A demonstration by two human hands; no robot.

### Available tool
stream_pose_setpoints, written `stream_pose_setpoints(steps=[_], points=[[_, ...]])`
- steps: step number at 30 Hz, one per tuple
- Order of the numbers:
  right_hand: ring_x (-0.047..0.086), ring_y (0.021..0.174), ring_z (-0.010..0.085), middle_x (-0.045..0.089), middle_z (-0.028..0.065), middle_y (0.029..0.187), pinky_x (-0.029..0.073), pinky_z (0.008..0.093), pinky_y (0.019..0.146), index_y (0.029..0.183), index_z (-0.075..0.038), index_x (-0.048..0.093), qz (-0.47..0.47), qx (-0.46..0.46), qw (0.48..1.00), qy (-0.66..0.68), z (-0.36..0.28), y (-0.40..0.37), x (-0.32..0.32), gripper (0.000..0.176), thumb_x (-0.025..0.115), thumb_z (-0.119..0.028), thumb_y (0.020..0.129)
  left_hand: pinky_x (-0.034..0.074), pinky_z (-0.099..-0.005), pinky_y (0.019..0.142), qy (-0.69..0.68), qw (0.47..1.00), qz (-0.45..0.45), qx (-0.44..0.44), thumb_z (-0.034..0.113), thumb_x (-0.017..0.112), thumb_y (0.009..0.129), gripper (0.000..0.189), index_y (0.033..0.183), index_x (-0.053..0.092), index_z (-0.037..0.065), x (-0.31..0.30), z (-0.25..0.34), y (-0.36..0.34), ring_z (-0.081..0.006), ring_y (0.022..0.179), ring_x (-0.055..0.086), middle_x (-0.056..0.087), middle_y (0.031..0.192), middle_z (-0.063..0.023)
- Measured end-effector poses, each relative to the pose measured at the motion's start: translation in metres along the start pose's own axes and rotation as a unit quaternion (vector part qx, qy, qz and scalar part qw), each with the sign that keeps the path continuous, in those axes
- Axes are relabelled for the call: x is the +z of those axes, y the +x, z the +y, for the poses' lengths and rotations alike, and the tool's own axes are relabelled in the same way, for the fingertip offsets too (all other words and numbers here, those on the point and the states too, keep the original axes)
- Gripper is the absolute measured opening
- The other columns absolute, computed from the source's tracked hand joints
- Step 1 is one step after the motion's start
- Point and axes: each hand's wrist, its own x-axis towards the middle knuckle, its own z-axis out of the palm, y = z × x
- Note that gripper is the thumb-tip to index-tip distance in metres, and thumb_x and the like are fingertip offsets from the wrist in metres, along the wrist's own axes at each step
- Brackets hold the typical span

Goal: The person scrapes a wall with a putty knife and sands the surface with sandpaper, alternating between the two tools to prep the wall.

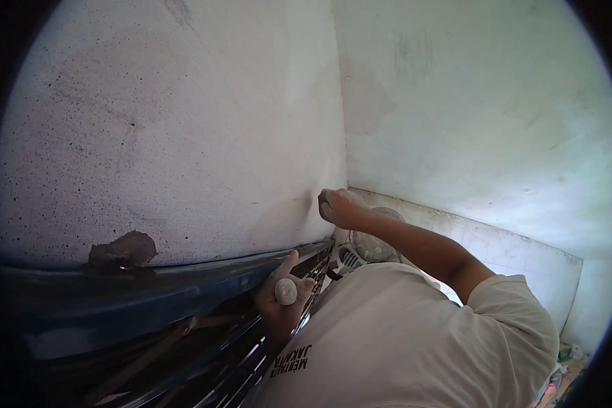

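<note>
My right hand [347, 209] is closed on a small dark grey pad [324, 205], pressed close against the speckled white wall [251, 136] near its inner corner. Lower down, my left hand [282, 306] has its thumb stretched up and its fingers curled about a thing with a round, pale, dusty end [286, 292]; I cannot tell what the rest of it is. This hand is beside the blue ledge [183, 289] that runs along the foot of the wall. Damp-looking darker patches show on the wall around the right hand.
A rough grey-brown lump [122, 250] sits on the ledge at left. Dark metal bars [211, 360] lie under the ledge. A second pale wall [469, 115] meets the first at the corner. Below my right forearm are a dusty rounded object [374, 246] and a striped shoe [350, 258].
</note>
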Motion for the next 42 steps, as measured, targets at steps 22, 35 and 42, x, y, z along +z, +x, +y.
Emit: stream_pose_setpoints(steps=[22, 35, 42], points=[[0.064, 0.089, 0.0459, 0.066, 0.0293, 0.092, 0.050, 0.0522, 0.082, 0.100, 0.005, 0.058, -0.002, 0.034, 0.999, 0.000, 0.006, 0.014, 0.045, 0.025, 0.050, -0.017, 0.088, 0.047, -0.0272, 0.082, 0.018, 1.000, 0.025, -0.008, 0.011, 0.080, 0.081, 0.054, 0.126, 0.059, -0.008, 0.002, -0.005, -0.001, -0.0061, 0.068, 0.051, 0.055, 0.069, 0.0028], [0.065, 0.081, 0.0427, 0.066, 0.0264, 0.082, 0.050, 0.0484, 0.075, 0.091, 0.003, 0.061, 0.102, -0.093, 0.976, 0.170, -0.064, -0.024, -0.019, 0.023, 0.049, -0.016, 0.087, 0.047, -0.0222, 0.070, -0.013, 0.999, 0.015, 0.026, 0.008, 0.077, 0.083, 0.049, 0.125, 0.059, -0.008, 0.002, -0.010, 0.001, -0.0054, 0.063, 0.051, 0.056, 0.068, 0.0025], [0.063, 0.087, 0.0456, 0.067, 0.0272, 0.087, 0.050, 0.0514, 0.080, 0.093, 0.000, 0.064, 0.059, -0.013, 0.992, 0.114, -0.009, -0.008, -0.013, 0.024, 0.050, -0.018, 0.087, 0.047, -0.0219, 0.067, 0.002, 1.000, 0.020, 0.018, 0.009, 0.078, 0.083, 0.048, 0.124, 0.060, -0.008, 0.003, -0.012, 0.001, -0.0051, 0.062, 0.050, 0.055, 0.067, 0.0029]])
